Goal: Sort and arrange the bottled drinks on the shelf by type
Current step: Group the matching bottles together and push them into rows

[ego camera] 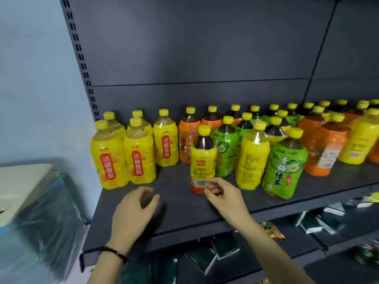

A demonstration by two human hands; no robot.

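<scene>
Dark grey metal shelf (184,214), flat board, lip at near edge. Bottles standing, all yellow-capped.
Left: five yellow pear-drink bottles (109,160), packed close, two rows.
Far middle: orange-label tea bottles (186,140).
Near middle: small dark-tea bottle (203,160), yellow label, ahead of the row behind.
Just right: green-label bottle (224,150), then plain-side yellow bottle (253,158), then big green-tea bottle (285,169), nearest front edge.
Right: orange bottles (324,148); yellow bottles (361,140) at right edge.
Far row right of middle: types mixed.
</scene>
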